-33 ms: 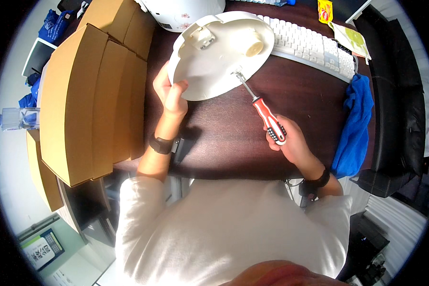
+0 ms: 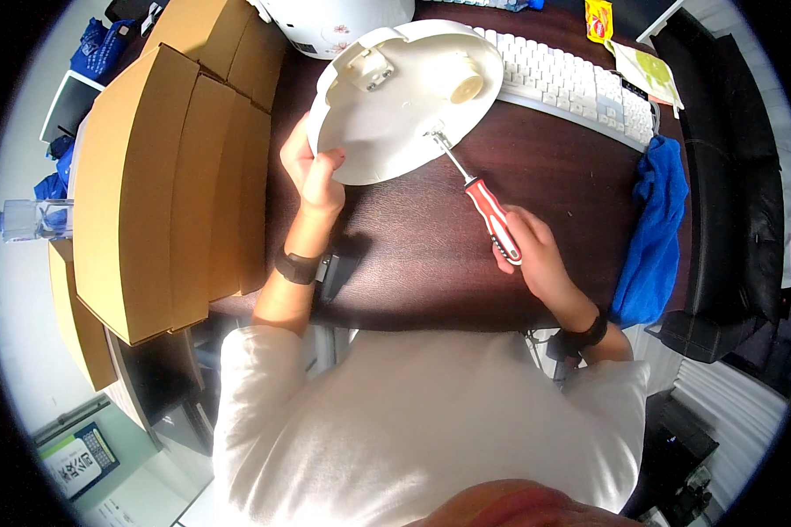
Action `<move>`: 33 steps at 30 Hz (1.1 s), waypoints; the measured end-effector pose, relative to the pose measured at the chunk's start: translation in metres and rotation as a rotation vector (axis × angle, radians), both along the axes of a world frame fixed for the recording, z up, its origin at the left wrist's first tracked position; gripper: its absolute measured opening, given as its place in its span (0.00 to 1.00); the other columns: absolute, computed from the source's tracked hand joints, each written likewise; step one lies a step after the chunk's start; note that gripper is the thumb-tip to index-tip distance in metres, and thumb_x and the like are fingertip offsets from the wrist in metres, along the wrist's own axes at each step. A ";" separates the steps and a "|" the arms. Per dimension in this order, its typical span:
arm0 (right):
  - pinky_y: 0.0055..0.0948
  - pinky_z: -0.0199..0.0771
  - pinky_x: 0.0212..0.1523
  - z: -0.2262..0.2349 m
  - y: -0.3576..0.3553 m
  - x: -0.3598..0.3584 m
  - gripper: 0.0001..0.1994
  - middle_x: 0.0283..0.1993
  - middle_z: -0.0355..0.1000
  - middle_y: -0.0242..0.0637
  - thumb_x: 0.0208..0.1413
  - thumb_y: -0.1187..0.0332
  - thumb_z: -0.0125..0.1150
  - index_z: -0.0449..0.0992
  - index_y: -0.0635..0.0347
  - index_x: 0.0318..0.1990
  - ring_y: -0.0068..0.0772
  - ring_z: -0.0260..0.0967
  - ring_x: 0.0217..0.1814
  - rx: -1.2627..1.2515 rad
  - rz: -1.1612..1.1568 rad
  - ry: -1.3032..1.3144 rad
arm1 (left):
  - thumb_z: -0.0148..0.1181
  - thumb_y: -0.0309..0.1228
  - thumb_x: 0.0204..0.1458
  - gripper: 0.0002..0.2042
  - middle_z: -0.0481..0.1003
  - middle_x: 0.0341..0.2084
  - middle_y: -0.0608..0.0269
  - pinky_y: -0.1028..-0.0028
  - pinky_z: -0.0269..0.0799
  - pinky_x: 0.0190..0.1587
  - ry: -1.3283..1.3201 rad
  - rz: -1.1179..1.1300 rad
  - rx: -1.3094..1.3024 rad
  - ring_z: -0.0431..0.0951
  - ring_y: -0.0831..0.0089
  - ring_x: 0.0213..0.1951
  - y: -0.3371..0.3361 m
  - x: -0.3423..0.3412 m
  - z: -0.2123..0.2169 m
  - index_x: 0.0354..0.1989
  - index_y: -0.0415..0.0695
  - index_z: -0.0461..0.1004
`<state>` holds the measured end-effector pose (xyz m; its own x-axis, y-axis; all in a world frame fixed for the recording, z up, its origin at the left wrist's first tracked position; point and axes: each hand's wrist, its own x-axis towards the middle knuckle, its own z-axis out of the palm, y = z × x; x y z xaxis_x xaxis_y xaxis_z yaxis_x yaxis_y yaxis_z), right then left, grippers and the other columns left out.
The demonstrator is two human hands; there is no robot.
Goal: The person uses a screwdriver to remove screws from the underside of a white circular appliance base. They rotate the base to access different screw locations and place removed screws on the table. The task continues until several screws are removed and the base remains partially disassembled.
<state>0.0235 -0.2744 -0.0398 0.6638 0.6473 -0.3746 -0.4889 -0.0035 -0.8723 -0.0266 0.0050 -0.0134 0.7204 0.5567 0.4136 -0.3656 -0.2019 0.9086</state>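
My left hand (image 2: 315,178) grips the left rim of a white, shallow plastic cover (image 2: 365,132), thumb on its inner side. The cover is tilted above the desk with its hollow inside facing me. Inside it are a small bracket (image 2: 373,70) and a round cream-coloured boss (image 2: 465,81). My right hand (image 2: 540,255) is closed around the red, white and black handle of a screwdriver (image 2: 486,204). Its metal shaft points up and left, and the tip meets a small metal part (image 2: 436,133) near the cover's lower right edge. The exact contact is too small to make out.
Behind the cover stands a white appliance (image 2: 338,26) with a flower print. A white keyboard (image 2: 571,83) lies to the right, near a yellow packet (image 2: 598,21) and a blue cloth (image 2: 655,233). Cardboard boxes (image 2: 149,184) line the left side of the dark desk (image 2: 395,263).
The screwdriver handle has turned within my right hand, and my fingers have shifted around it. The cover has moved very slightly left.
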 end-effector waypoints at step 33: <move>0.24 0.70 0.26 0.005 0.002 0.015 0.18 0.34 0.69 0.40 0.59 0.62 0.39 0.65 0.68 0.49 0.29 0.70 0.30 0.142 -0.057 0.255 | 0.46 0.24 0.30 0.20 0.70 0.26 0.67 0.83 0.60 0.30 -0.052 -0.012 -0.058 0.66 0.81 0.27 -0.004 0.000 0.000 0.37 0.30 0.71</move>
